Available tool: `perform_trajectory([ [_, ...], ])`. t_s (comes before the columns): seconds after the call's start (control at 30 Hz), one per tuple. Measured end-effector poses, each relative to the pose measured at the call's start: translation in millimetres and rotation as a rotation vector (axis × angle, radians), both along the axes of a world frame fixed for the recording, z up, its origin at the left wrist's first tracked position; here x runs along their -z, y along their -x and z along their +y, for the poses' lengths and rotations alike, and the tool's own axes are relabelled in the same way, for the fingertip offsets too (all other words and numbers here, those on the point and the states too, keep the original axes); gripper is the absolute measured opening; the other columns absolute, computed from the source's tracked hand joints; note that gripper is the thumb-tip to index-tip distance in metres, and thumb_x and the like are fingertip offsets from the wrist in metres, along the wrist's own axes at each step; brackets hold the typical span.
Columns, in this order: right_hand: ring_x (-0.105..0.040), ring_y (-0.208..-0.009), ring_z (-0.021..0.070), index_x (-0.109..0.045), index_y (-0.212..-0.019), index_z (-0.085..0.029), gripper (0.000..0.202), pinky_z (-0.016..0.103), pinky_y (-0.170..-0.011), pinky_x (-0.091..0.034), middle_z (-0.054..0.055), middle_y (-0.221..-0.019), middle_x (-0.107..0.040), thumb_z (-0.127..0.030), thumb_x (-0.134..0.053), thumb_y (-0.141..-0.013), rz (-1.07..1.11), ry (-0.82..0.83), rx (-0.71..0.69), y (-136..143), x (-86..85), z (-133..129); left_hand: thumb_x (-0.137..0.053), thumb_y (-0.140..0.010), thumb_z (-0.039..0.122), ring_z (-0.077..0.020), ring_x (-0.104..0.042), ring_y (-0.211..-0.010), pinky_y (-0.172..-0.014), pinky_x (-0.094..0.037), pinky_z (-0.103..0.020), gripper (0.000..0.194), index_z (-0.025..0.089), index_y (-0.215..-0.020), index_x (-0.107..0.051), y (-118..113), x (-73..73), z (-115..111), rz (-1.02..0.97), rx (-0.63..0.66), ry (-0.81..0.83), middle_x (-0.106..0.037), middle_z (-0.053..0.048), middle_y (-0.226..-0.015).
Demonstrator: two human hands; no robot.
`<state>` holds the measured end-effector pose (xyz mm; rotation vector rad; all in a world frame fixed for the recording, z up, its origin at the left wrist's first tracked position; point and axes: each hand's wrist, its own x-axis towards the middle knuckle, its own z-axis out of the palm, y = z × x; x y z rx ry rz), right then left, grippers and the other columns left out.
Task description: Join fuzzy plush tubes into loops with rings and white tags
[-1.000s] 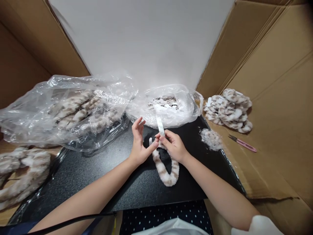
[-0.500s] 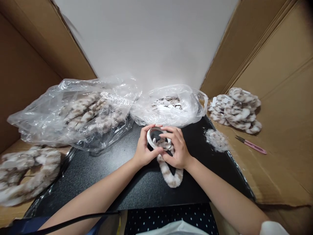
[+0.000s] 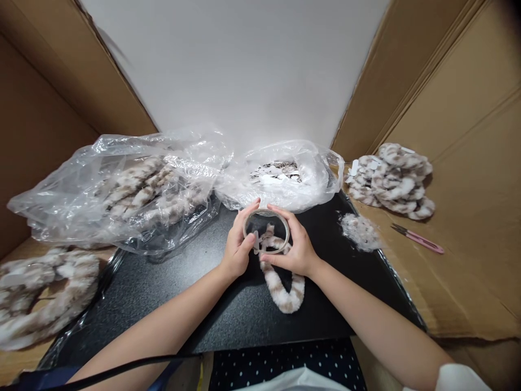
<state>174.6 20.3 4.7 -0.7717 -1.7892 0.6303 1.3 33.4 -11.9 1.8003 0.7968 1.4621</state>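
pale ring [image 3: 266, 211], one, between two hands [image 3: 237, 248]

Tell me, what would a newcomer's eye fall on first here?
Probably the pale ring held centrally between the left grip and right grip, above a fluffy striped loop on the black tabletop. Next, perhaps, the clear plastic bag at back left, then the pink-handled tool on cardboard at right.

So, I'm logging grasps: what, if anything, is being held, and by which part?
A ring-shaped roll, by opposite sides: left hand on its left, right hand on its right.
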Motion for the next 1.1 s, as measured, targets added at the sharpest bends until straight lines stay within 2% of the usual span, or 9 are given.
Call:
perform_trajectory([
  [0.1,-0.048,-0.132,0.029,-0.039,-0.137,-0.025,0.084,0.048,-0.112,-0.04,0.013,-0.138,-0.052,-0.035,-0.083,-0.065,-0.112,-0.141,-0.019,-1.1,-0.2,-0.3,-0.055,-0.092,0.042,-0.0268,-0.054,-0.124,-0.108,-0.037,-0.048,0.032,0.024,-0.114,-0.069,1.3,-2.9,2.1,0.071,-0.172,0.025,-0.064,-0.008,-0.13],
  [0.2,-0.048,-0.132,0.0282,-0.035,-0.14,-0.026,0.085,0.049,-0.111,-0.041,0.012,-0.136,-0.053,-0.031,-0.08,-0.068,-0.152,-0.196,-0.023,-0.7,0.9,-0.9,-0.056,-0.092,0.034,-0.0238,-0.059,-0.113,-0.102,-0.042,-0.044,0.024,0.025,-0.105,-0.073,1.1,-3.9,3.3,0.135,-0.268,0.022,-0.072,-0.005,-0.116],
  [0.37,-0.048,-0.131,0.0284,-0.034,-0.14,-0.027,0.085,0.049,-0.11,-0.043,0.013,-0.139,-0.051,-0.031,-0.079,-0.068,-0.132,-0.19,-0.017,-0.2,2.1,-2.4,-0.05,-0.094,0.035,-0.0232,-0.06,-0.106,-0.098,-0.042,-0.042,0.03,0.025,-0.112,-0.072,0.6,-2.5,3.0,0.161,-0.288,0.014,-0.074,-0.004,-0.111],
  [0.63,-0.053,-0.128,0.0266,-0.038,-0.136,-0.026,0.085,0.044,-0.109,-0.045,0.011,-0.138,-0.053,-0.029,-0.083,-0.064,-0.048,0.0,-0.048,-0.9,3.8,-1.1,-0.051,-0.093,0.034,-0.0228,-0.059,-0.102,-0.095,-0.042,-0.04,0.029,0.025,-0.109,-0.074,2.3,-2.8,3.7,0.152,-0.273,0.04,-0.075,-0.004,-0.105],
  [0.8,-0.054,-0.127,0.0265,-0.043,-0.134,-0.025,0.083,0.043,-0.109,-0.044,0.012,-0.137,-0.056,-0.03,-0.085,-0.063,-0.051,-0.007,-0.042,-1.9,4.6,-0.3,-0.05,-0.094,0.035,-0.0226,-0.059,-0.1,-0.093,-0.042,-0.04,0.03,0.023,-0.108,-0.074,1.5,-2.4,4.4,0.155,-0.309,0.079,-0.075,-0.005,-0.104],
  [0.9,-0.056,-0.125,0.0267,-0.045,-0.132,-0.026,0.081,0.043,-0.106,-0.046,0.011,-0.135,-0.058,-0.033,-0.086,-0.063,-0.061,-0.037,-0.018,-1.5,4.5,0.1,-0.048,-0.095,0.041,-0.0237,-0.057,-0.105,-0.096,-0.041,-0.041,0.034,0.023,-0.112,-0.072,1.5,-2.9,3.1,0.178,-0.299,0.084,-0.073,-0.007,-0.109],
  [0.97,-0.055,-0.125,0.0271,-0.043,-0.133,-0.028,0.079,0.044,-0.105,-0.046,0.01,-0.134,-0.058,-0.033,-0.084,-0.065,-0.079,-0.094,0.024,-1.1,4.8,0.9,-0.048,-0.093,0.049,-0.0257,-0.054,-0.114,-0.101,-0.038,-0.044,0.041,0.025,-0.122,-0.065,0.9,-2.6,0.8,0.206,-0.266,0.046,-0.067,-0.008,-0.121],
  [1.1,-0.052,-0.127,0.0287,-0.037,-0.138,-0.03,0.074,0.048,-0.104,-0.043,0.01,-0.136,-0.055,-0.035,-0.075,-0.075,-0.16,-0.22,0.106,-1.7,7.2,3.5,-0.063,-0.074,0.067,-0.0315,-0.047,-0.122,-0.106,-0.033,-0.05,0.089,0.026,-0.147,-0.032,-3.7,0.3,-4.5,0.221,-0.197,-0.087,-0.044,-0.015,-0.142],
])
